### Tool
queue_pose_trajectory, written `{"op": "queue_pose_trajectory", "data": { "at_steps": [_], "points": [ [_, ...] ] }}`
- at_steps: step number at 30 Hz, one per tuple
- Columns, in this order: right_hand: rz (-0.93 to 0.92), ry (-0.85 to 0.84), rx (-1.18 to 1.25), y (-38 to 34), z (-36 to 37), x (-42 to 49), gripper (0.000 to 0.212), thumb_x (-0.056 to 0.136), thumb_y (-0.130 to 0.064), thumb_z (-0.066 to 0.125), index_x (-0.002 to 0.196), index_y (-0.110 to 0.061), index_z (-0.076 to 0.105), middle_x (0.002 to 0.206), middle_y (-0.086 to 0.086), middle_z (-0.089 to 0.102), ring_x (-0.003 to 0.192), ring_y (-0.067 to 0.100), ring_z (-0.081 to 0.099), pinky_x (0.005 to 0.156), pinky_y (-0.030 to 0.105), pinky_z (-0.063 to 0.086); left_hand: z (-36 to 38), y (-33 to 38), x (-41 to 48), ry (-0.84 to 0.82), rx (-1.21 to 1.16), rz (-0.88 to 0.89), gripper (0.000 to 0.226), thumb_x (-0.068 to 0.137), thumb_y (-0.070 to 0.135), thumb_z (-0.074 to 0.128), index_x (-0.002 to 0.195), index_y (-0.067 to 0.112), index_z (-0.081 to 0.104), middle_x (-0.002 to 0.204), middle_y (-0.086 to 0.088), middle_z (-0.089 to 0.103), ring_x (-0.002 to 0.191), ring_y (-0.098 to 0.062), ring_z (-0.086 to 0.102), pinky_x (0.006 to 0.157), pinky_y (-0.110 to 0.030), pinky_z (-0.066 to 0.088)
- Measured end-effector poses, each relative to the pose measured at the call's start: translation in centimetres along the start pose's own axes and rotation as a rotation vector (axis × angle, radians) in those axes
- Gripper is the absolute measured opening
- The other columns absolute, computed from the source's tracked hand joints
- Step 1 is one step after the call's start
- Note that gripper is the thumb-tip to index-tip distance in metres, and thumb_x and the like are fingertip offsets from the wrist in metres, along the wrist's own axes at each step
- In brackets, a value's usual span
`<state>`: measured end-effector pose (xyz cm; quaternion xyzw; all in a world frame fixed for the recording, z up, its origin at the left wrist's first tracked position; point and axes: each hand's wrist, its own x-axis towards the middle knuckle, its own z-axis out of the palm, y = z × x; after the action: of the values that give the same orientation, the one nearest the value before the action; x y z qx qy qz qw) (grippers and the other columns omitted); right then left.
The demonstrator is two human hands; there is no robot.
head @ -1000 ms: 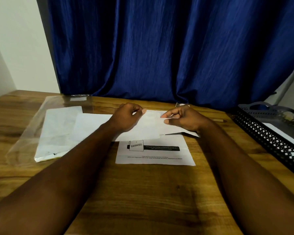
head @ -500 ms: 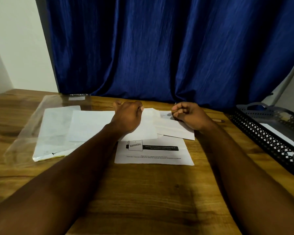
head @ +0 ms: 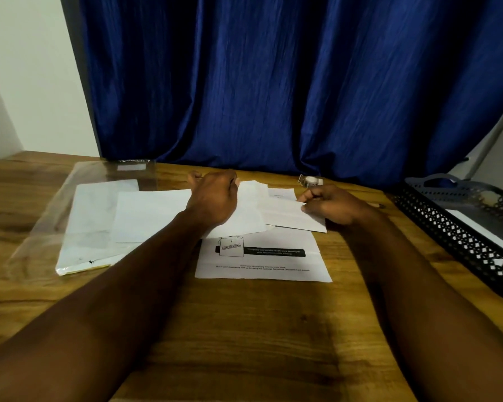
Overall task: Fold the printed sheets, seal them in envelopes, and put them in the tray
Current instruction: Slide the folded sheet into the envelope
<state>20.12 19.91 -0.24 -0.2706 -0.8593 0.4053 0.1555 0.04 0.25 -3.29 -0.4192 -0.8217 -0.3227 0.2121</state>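
Hiding its fingertips, left hand (head: 212,200) rests curled on papers (head: 253,213).

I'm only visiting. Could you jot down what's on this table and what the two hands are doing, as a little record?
Left hand: curled, resting on a white paper; grip unclear
Right hand: pinches the edge of a folded paper
Printed sheet: flat, nearer than both hands, untouched
Tray: far right, white sheet inside
Tape roll: by the curtain
Plastic sleeve: left, over a paper stack
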Motion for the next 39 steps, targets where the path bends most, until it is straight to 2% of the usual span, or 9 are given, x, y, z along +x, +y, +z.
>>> {"op": "queue_pose_trajectory", "data": {
  "at_steps": [3, 7, 12, 16, 20, 24, 29, 35, 39],
  "points": [
    [-0.016, -0.007, 0.123, 0.1, -0.1, 0.4, 0.027, 0.096, -0.001, 0.07, 0.116, -0.018, 0.075, 0.113, 0.008, 0.077, 0.107, 0.026, 0.074, 0.086, 0.032, 0.06, 0.0, 0.0, 0.1, 0.011, 0.018, -0.009, 0.024, 0.11, 0.029, 0.038, 0.099, 0.022, 0.059, 0.092, 0.002, 0.065, 0.098, -0.024, 0.06, 0.108, -0.051, 0.024],
    [-0.093, 0.145, 0.189, -1.0, 2.2, 0.5, 0.031, 0.095, -0.008, 0.076, 0.121, -0.024, 0.07, 0.111, 0.005, 0.075, 0.101, 0.023, 0.073, 0.087, 0.037, 0.061, 0.2, 0.1, 0.1, 0.054, 0.029, 0.022, 0.024, 0.11, 0.029, 0.038, 0.098, 0.022, 0.057, 0.09, 0.001, 0.064, 0.095, -0.025, 0.061, 0.104, -0.052, 0.028],
    [-0.347, 0.173, 0.074, -2.8, 6.5, 0.3, 0.027, 0.092, -0.011, 0.081, 0.115, -0.019, 0.07, 0.114, -0.01, 0.071, 0.109, 0.008, 0.065, 0.095, 0.022, 0.051, 0.4, 0.8, -0.1, 0.035, 0.015, 0.086, 0.018, 0.109, 0.027, 0.042, 0.092, 0.028, 0.048, 0.086, 0.007, 0.055, 0.092, -0.023, 0.059, 0.102, -0.052, 0.029],
    [-0.319, 0.283, 0.151, -3.0, 6.7, 0.4, 0.03, 0.089, -0.015, 0.085, 0.114, -0.014, 0.069, 0.1, -0.004, 0.066, 0.088, 0.006, 0.06, 0.072, 0.007, 0.046, 0.4, 0.6, 0.1, 0.028, 0.017, 0.046, 0.02, 0.11, 0.029, 0.038, 0.095, 0.027, 0.052, 0.087, 0.006, 0.06, 0.089, -0.02, 0.056, 0.103, -0.051, 0.027],
    [-0.146, 0.297, 0.203, -2.2, 5.9, 0.6, 0.018, 0.091, -0.02, 0.085, 0.098, -0.014, 0.07, 0.082, -0.001, 0.067, 0.075, 0.014, 0.064, 0.057, 0.014, 0.051, 0.3, 0.5, 0.2, 0.1, 0.055, 0.007, 0.022, 0.11, 0.03, 0.038, 0.097, 0.025, 0.055, 0.083, 0.008, 0.057, 0.081, -0.017, 0.053, 0.1, -0.05, 0.029],
    [-0.133, 0.365, 0.186, -2.1, 5.5, 0.7, 0.007, 0.094, -0.018, 0.081, 0.091, -0.013, 0.077, 0.087, 0.003, 0.079, 0.088, 0.022, 0.075, 0.076, 0.028, 0.062, 0.3, 0.6, 0.5, 0.121, 0.097, -0.031, 0.022, 0.11, 0.03, 0.04, 0.098, 0.024, 0.057, 0.08, 0.008, 0.053, 0.077, -0.019, 0.053, 0.099, -0.05, 0.032],
    [-0.268, 0.292, 0.19, -2.7, 7.2, 0.1, 0.009, 0.096, -0.015, 0.077, 0.087, -0.012, 0.078, 0.083, 0.003, 0.077, 0.079, 0.016, 0.073, 0.07, 0.025, 0.06, 0.2, 1.3, 0.3, 0.12, 0.1, -0.019, 0.022, 0.111, 0.031, 0.039, 0.102, 0.024, 0.058, 0.084, 0.007, 0.054, 0.08, -0.017, 0.05, 0.102, -0.05, 0.031],
    [-0.375, 0.216, 0.07, -3.7, 7.9, 0.3, 0.016, 0.097, -0.015, 0.074, 0.107, -0.023, 0.084, 0.114, -0.013, 0.073, 0.106, -0.005, 0.063, 0.083, 0.001, 0.041, -0.1, 1.5, 0.2, 0.12, 0.071, -0.008, 0.018, 0.111, 0.03, 0.038, 0.098, 0.029, 0.049, 0.085, 0.007, 0.055, 0.082, -0.015, 0.049, 0.101, -0.048, 0.03],
    [-0.172, 0.05, 0.349, -3.3, 7.9, 0.5, 0.022, 0.103, -0.007, 0.065, 0.118, -0.014, 0.08, 0.122, -0.002, 0.072, 0.121, 0.023, 0.067, 0.099, 0.028, 0.057, 0.0, 1.5, 0.1, 0.132, 0.053, -0.01, 0.018, 0.111, 0.03, 0.04, 0.095, 0.03, 0.047, 0.083, 0.006, 0.055, 0.08, -0.017, 0.05, 0.099, -0.048, 0.03]
  ]
}}
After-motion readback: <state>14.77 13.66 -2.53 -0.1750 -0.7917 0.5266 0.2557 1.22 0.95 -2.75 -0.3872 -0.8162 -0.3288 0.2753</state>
